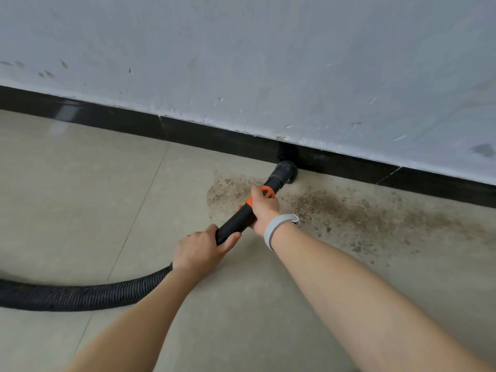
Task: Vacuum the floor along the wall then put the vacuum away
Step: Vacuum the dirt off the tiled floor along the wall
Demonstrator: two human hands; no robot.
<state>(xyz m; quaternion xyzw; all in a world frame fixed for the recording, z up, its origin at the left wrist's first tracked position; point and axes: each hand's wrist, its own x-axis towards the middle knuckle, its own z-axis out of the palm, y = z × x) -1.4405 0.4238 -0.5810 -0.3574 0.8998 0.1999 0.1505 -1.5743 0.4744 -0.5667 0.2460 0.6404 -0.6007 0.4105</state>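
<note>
While nozzle (285,170) meets baseboard (214,138) | both grips clenched: left hand (200,251), right hand (264,210) on wand (236,221)

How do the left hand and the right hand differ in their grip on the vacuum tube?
The left hand grips the rear end of the black vacuum tube, where the ribbed hose joins; the right hand grips farther forward, at the orange collar. Only the right wrist wears a grey band. Both curl round the tube.

Ribbed black plastic hose (80,294), glossy baseboard (214,138), scuffed matt wall (268,63)
</note>
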